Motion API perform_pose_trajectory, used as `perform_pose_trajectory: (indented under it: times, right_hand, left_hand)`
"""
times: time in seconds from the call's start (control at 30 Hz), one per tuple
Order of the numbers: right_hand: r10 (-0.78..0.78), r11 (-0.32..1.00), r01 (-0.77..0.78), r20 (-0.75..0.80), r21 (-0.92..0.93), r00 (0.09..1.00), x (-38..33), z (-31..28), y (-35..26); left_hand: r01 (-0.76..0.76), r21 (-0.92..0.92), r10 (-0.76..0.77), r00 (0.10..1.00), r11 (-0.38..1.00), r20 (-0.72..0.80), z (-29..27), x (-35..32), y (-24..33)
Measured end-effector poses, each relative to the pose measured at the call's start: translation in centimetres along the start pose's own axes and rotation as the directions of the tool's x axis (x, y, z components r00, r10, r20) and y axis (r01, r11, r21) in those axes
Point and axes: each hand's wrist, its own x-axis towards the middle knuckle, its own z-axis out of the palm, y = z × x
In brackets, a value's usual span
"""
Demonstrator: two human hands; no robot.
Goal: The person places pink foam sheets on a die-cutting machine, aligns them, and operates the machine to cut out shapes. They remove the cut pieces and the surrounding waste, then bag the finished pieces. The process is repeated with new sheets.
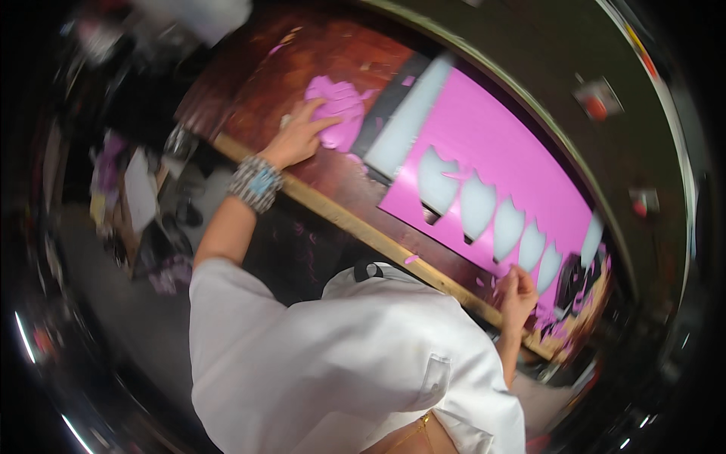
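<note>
A pile of pink cut pieces [340, 110] with curved, pointed outlines lies on the reddish-brown tabletop. My left hand [301, 136] rests at its near left edge, fingers stretched out and apart over the pieces. To the right lies a large pink sheet [499, 129] with a row of several shaped holes, through which a pale surface [436, 178] shows. Beside the sheet's near right edge, my right hand [518, 293] is closed, its fingertips drawn together. Whatever those fingers may hold is too small and blurred to make out.
A pale strip and a black strip [386, 102] separate the pile from the sheet. Pink scraps [556, 327] and a dark object [572, 284] crowd the table's right end. A wooden edge [333, 212] borders the near side. Clutter [140, 197] sits on the floor at left.
</note>
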Motion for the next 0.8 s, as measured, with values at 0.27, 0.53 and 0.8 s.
perform_pose_trajectory:
  times: [0.27,0.53,0.8]
  right_hand:
    - [-0.389,0.724,-0.322,-0.747,-0.61,0.54,2.4,-15.5,11.8]
    - [0.251,0.968,-0.142,-0.834,0.208,0.491,8.2,-11.4,7.6]
    - [-0.315,0.92,-0.117,-0.885,-0.373,0.342,10.5,-11.7,1.8]
  left_hand:
    - [-0.08,-0.225,0.062,0.994,0.971,-0.085,4.4,0.9,11.7]
    - [0.119,-0.318,-0.14,0.989,0.941,-0.046,8.6,11.1,8.3]
    - [-0.161,0.131,0.182,0.969,0.978,-0.167,16.2,24.5,11.6]
